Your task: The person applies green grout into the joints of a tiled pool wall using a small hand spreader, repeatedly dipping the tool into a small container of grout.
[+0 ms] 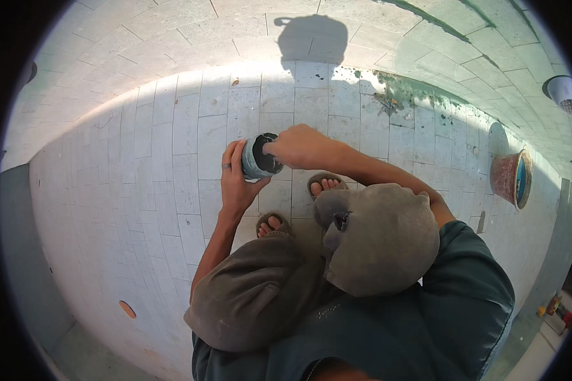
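A round pot (251, 159), pale and smeared outside with a dark inside, is tilted in front of me with its mouth facing right. My left hand (238, 184) is wrapped round its outer wall, a dark ring on one finger. From the right, my right hand (304, 146) reaches to the pot's mouth with its fingers curled together and their tips inside the rim. What those fingers hold, if anything, is hidden by the hand and the dark inside.
I squat on a floor of pale plank tiles (229, 130), sandals below the pot. A reddish bucket (508, 179) stands at the right near the tiled wall (426, 38). Greenish spatter and debris (391, 101) lie along the wall's foot. An orange-brown oval (128, 309) is at lower left.
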Demonstrator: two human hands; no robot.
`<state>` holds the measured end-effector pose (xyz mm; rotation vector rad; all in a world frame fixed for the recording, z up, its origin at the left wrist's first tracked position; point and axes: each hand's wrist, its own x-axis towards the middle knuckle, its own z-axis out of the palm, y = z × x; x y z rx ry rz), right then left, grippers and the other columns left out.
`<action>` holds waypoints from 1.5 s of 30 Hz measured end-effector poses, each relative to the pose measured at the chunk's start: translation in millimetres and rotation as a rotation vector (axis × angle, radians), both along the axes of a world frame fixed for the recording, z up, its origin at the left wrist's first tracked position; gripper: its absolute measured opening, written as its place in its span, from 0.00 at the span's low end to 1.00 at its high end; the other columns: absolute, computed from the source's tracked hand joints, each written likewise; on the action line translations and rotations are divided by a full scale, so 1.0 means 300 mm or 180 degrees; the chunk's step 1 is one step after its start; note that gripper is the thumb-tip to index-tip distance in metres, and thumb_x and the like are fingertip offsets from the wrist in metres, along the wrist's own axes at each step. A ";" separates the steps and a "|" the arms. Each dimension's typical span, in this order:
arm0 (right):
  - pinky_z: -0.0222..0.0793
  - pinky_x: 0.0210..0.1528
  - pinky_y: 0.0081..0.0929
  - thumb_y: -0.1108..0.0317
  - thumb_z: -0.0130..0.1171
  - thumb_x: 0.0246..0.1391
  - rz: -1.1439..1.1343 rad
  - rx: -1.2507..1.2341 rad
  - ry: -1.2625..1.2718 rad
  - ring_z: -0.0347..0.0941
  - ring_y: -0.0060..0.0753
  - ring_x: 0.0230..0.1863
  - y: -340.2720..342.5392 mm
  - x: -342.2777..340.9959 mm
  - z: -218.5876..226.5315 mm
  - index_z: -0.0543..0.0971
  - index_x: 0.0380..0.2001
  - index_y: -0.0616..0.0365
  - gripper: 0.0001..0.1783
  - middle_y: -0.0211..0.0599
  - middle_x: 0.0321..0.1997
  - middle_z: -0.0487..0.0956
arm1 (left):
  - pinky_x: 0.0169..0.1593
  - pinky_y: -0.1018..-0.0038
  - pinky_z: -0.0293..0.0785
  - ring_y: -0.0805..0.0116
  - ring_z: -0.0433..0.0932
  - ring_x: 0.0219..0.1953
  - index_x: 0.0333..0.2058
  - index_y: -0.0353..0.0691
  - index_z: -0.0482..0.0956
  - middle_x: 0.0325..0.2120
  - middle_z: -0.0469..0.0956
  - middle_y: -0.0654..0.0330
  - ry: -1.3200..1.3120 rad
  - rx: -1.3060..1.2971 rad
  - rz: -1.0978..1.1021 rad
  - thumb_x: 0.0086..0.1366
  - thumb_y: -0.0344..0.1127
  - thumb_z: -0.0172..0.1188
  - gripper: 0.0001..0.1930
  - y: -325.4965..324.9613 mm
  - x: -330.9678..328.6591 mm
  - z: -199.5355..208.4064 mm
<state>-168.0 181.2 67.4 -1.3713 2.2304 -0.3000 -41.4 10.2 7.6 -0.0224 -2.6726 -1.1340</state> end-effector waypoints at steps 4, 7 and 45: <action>0.72 0.34 0.40 0.65 0.62 0.52 0.0180 -0.0863 -0.0525 0.79 0.46 0.28 0.030 0.000 -0.011 0.81 0.40 0.53 0.12 0.42 0.26 0.81 | 0.58 0.58 0.73 0.48 0.67 0.59 0.61 0.39 0.62 0.58 0.63 0.51 0.0413 -0.0015 -0.0022 0.34 0.29 0.79 0.51 -0.023 0.001 -0.009; 0.71 0.33 0.38 0.65 0.63 0.52 -0.0083 -0.1006 -0.1062 0.77 0.46 0.26 0.048 -0.030 0.001 0.81 0.42 0.54 0.13 0.43 0.26 0.81 | 0.60 0.57 0.68 0.45 0.66 0.60 0.63 0.40 0.60 0.59 0.62 0.47 0.0527 0.0201 -0.0045 0.34 0.29 0.81 0.54 -0.007 0.011 -0.027; 0.75 0.30 0.38 0.72 0.59 0.50 0.0098 -0.0349 0.0312 0.81 0.45 0.30 0.069 0.011 0.063 0.80 0.38 0.57 0.10 0.42 0.27 0.81 | 0.61 0.57 0.68 0.45 0.67 0.60 0.63 0.37 0.59 0.59 0.66 0.44 0.0738 0.0125 -0.0185 0.37 0.34 0.82 0.54 0.029 -0.003 -0.048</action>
